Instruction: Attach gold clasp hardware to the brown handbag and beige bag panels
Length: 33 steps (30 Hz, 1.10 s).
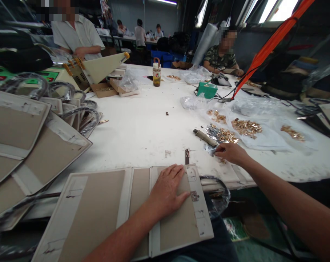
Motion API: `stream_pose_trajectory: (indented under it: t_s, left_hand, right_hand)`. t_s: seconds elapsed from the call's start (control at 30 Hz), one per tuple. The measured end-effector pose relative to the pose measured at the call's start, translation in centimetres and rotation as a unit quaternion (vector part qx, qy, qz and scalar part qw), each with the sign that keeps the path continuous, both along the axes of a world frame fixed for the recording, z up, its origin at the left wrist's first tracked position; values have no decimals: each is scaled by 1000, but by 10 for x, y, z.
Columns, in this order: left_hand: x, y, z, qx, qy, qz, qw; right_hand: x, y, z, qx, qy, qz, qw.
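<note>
My left hand lies flat, fingers stretched out, on a beige bag panel with pale folded strips. A small metal plate sits on the panel beside my left thumb, and a dark strap tab with a metal fitting sticks out past its far edge. A plastic-wrapped handle loops out on the right. My right hand is at the small metal parts, thumb and fingers pinched together; what is between them is hidden. Touching distance away lies a tool with a wrapped grip.
More bag panels with wrapped handles are stacked at left. Gold metal fittings lie in piles on plastic at right. A green box, a bottle and an orange-wrapped cable stand farther back. Several people work beyond.
</note>
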State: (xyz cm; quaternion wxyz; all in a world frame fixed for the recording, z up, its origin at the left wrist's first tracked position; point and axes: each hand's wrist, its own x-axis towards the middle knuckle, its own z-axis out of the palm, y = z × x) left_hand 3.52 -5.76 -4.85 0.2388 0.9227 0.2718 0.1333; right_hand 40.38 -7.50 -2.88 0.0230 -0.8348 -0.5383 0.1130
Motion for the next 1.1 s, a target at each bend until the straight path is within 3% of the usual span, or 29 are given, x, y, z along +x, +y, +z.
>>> stream_pose_trajectory:
  t_s: [0.47,0.67,0.87,0.97,1.03,1.1]
  left_hand:
    - [0,0,-4,2,-15,1,1000]
    - [-1,0,-6,2,-23,3,1000]
    - [-2,-1,-8,4,-25,2,1000]
    - [-2,-1,-7,5,-23,0,1000]
    - [-2,-1,-6,7,-22,1,1000]
    - [-2,-2,-5,9,-23,2,1000]
  right_hand:
    - [-1,-1,-3,17,-43,-5,999]
    - [-16,0,4,-18,-114,35,993]
    - [-24,-4,9,-3,-115,33,993]
    - [-27,-9,13,35,-57,17,998]
    - [-39,-14,16,97,55,-3,994]
    - [-62,-21,18,149,195,-10,969]
